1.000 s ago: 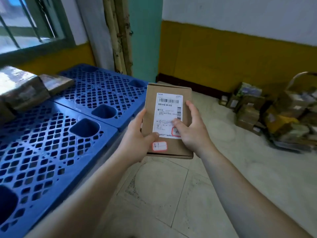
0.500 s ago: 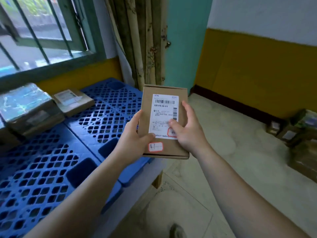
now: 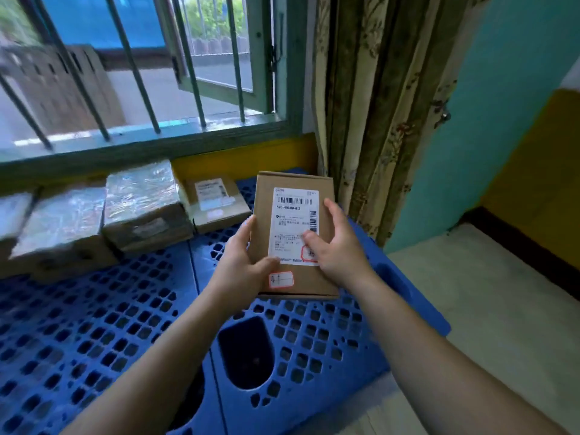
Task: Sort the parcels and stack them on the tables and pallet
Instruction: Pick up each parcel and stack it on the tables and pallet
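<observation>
Both hands on one parcel. L hand (image 3: 241, 262) grips the cardboard parcel (image 3: 295, 227) at its lower-left edge, thumb curled across the front, fingers up along the side. R hand (image 3: 339, 246) grips the right edge, thumb pressed on the shipping label (image 3: 292, 202), fingers wrapped round the side. The parcel sits between the hands, label face toward the camera, long side up. Small red-bordered sticker (image 3: 281, 280) just beside L thumb.

Blue pallet (image 3: 125, 324) lies under and in front of both hands; can't tell whether the parcel's bottom edge touches it.

Beyond L hand, on the pallet: small cardboard box (image 3: 216, 202), then film-wrapped parcels (image 3: 141, 196) in a row further left, touching. Barred window (image 3: 131, 73) behind them. Curtain (image 3: 370, 120) beyond R hand; floor (image 3: 502, 309) to its right.
</observation>
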